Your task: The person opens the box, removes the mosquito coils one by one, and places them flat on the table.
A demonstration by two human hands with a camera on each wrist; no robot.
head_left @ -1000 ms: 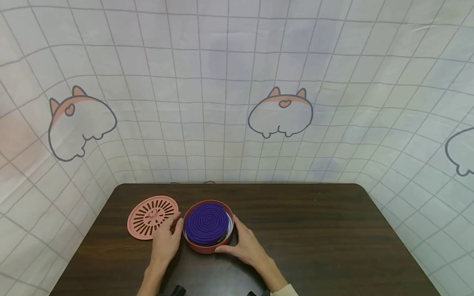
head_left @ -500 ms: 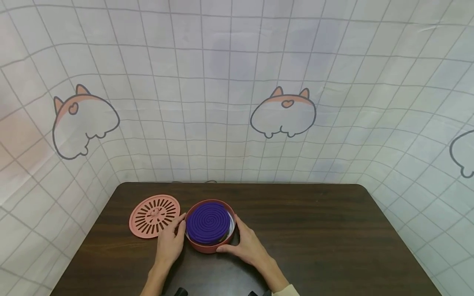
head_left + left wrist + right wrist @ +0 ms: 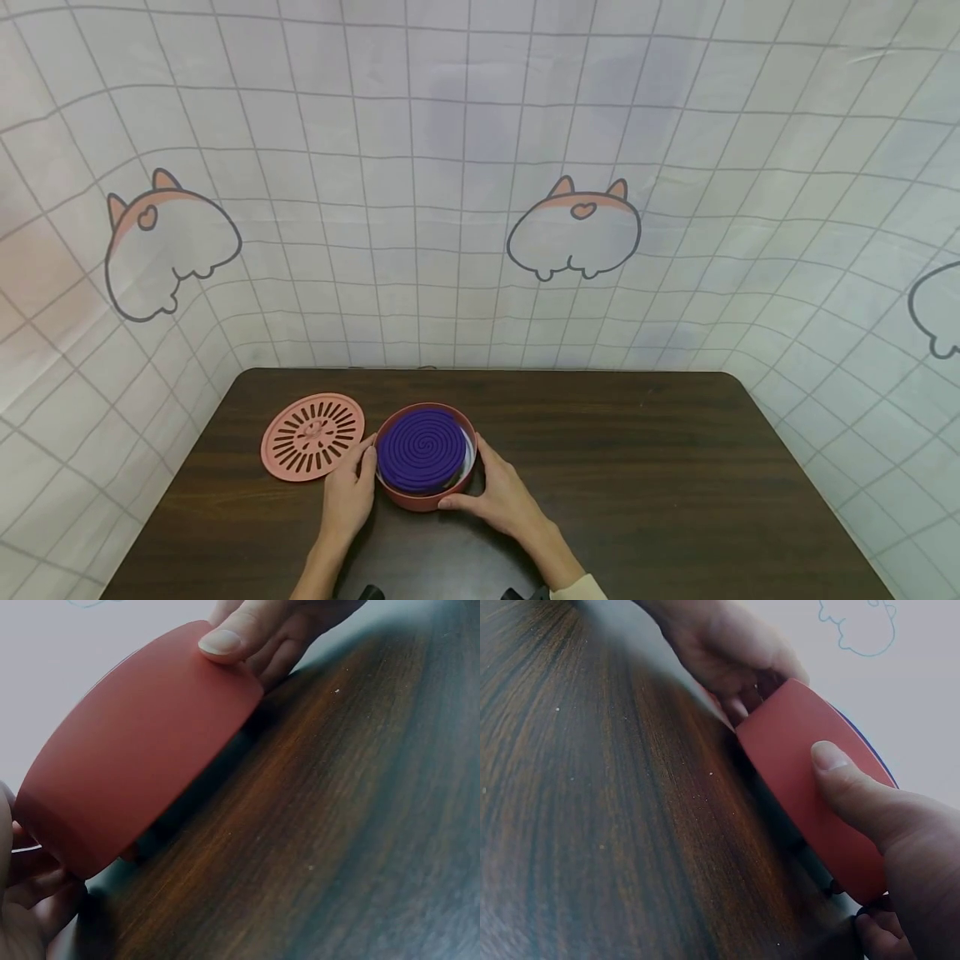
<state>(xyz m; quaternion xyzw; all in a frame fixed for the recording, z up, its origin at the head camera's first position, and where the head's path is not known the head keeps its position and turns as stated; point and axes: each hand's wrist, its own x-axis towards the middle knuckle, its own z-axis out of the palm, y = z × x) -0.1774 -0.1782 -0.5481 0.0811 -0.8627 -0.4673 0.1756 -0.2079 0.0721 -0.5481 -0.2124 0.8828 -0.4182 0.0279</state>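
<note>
A round red box [image 3: 420,503] stands near the left middle of the table, and a purple spiral coil [image 3: 422,450], like a mosquito coil, lies in its top. A pale inner edge shows at the right of the coil. My left hand [image 3: 349,492] grips the box's left side, fingers round the far part. From the right, my right hand [image 3: 504,498] holds it, thumb on the near wall [image 3: 802,780] and fingers round the far right. In the left wrist view the box wall [image 3: 142,742] is seen edge-on, with a dark gap under it; whether it is lifted I cannot tell.
A pink slotted lid [image 3: 313,437] lies flat on the table just left of the box, close to my left hand. The dark wooden table [image 3: 637,483] reaches far to the right. A white gridded curtain [image 3: 450,292] hangs behind it.
My left hand has moved right, off the lid's edge and onto the box's left side. My right hand keeps its hold. The view has shifted slightly.
</note>
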